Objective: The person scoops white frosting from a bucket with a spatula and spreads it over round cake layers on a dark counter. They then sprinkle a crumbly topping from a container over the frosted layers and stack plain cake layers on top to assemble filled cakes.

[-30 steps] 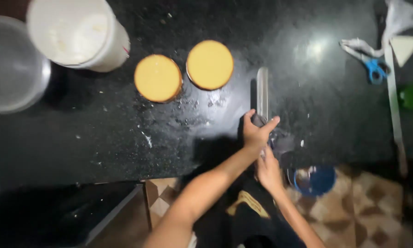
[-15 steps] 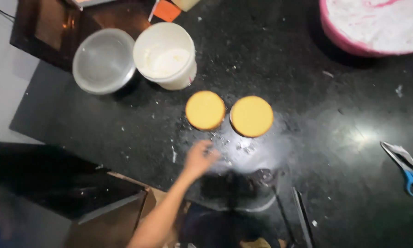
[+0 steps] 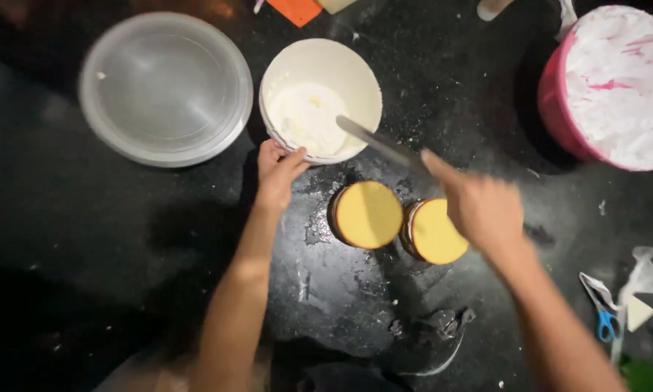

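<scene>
The left hand [image 3: 277, 172] rests against the near rim of a white tub of cream [image 3: 319, 99], fingers curled onto its edge and thumb spread along the rim — a steadying grip on the tub rather than a lift. The tub stands on a black speckled countertop [image 3: 123, 239], and white cream lies in its lower left part.

The right hand [image 3: 479, 207] is closed around the handle of a long metal palette knife [image 3: 376, 141], index finger stretched along it. The blade slants up and left from the hand, and its tip reaches over the tub's rim into the cream. The hand is blurred, so the finer grip cannot be made out.

Just below the tub, between the two forearms, sit two small round cakes with yellow tops and dark sides: the left cake [image 3: 366, 214] stands in full view, while the right cake [image 3: 434, 231] lies partly under the right hand. The two are just beside each other, barely apart.

To the left of the tub lies a clear round plastic lid [image 3: 165, 88], close to it. At the upper right stands a pink bowl [image 3: 606, 87] smeared with white cream — well apart from the cakes. At the lower right edge lie blue-handled scissors [image 3: 604, 319] among pieces of white paper [image 3: 640, 279]. Crumbs and white smears dot the counter around the cakes.
</scene>
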